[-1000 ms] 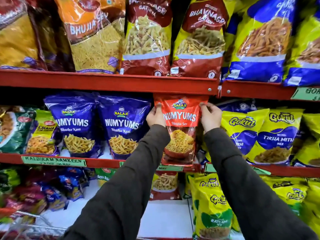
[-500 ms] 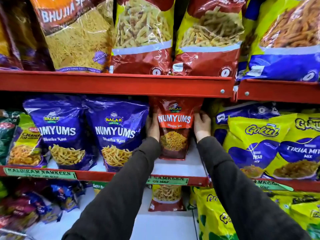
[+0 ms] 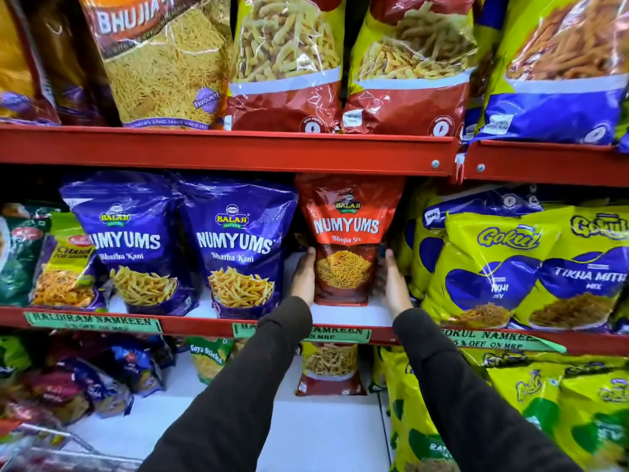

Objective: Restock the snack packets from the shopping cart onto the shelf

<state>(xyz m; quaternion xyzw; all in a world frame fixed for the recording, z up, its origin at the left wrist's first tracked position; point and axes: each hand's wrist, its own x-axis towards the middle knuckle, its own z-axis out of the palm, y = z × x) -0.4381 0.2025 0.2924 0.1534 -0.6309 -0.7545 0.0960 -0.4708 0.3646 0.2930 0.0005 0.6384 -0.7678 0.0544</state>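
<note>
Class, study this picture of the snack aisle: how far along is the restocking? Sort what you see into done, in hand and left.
Done: two purple Numyums packets stand on the middle shelf. In hand: the red Numyums packet stands upright beside them, base on the shelf, left hand and right hand at its sides. Left: letting go; the cart corner shows more packets, count unclear.

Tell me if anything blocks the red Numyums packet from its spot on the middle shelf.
Nothing visible does. The red Numyums packet already stands upright on the white shelf board, between the blue Numyums packet and the yellow Gokul packets, with the left hand and right hand against its sides.
</note>
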